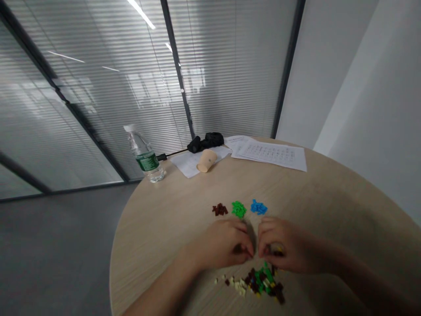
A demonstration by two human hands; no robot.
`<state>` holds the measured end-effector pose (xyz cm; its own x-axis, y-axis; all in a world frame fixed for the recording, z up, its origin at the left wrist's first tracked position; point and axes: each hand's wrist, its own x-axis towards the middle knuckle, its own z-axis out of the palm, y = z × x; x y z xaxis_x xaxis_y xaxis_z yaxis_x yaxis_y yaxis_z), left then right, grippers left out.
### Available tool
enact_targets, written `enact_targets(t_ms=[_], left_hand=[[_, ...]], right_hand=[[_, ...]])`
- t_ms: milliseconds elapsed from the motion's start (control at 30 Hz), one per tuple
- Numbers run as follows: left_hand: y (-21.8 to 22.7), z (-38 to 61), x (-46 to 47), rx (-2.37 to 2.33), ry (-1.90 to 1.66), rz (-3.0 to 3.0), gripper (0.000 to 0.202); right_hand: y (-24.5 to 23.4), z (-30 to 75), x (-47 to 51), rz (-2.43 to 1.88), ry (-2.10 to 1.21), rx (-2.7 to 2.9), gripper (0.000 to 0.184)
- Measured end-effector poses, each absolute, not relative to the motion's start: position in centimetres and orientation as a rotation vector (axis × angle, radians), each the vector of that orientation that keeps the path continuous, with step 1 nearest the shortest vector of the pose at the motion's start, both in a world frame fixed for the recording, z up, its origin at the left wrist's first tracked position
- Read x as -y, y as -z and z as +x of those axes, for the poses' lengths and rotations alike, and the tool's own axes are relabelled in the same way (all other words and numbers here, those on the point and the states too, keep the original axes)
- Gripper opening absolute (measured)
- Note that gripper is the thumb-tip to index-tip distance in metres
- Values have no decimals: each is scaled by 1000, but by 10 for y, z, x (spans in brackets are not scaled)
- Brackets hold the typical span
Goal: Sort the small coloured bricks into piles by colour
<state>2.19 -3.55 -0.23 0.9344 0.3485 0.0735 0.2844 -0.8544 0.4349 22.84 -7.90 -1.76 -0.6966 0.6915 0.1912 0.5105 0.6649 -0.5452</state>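
Note:
Small toy bricks lie sorted by colour in three little piles: a brown pile (219, 210), a green pile (238, 209) and a blue pile (258, 207). Just below the brown and green piles is my left hand (228, 245), its fingers curled and pinched. My right hand (286, 245) faces it closely, also with bent, closed fingers. Whatever either set of fingertips holds is hidden. Nearer to me, a mixed heap of bricks (263, 281) in brown, green and yellow lies below both hands, with cream pieces (240, 285) scattered at its left.
Toward the far edge of the round wooden table (158, 237) stand a water bottle (147, 160) with a green label and a tan cup (207, 160) on its side. Black objects (207, 141) and printed sheets (269, 153) are beside them. A glass partition with blinds (230, 66) rises behind.

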Motion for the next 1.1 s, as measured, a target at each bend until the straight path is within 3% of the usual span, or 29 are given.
enact_targets(t_ms=[467, 600, 800, 1100], left_hand=[[-1, 21, 35, -573, -288, 2673, 2], [3, 23, 35, -603, -505, 2617, 12], [6, 25, 33, -621, -856, 2558, 9], [10, 25, 26, -678, -970, 2554, 8]], right_hand=[[20, 222, 79, -957, -697, 2444, 10], [18, 219, 76, -1129, -746, 2190, 9], [29, 215, 68, -1243, -947, 1741, 10], [33, 210, 61, -1222, -1067, 1476, 11]])
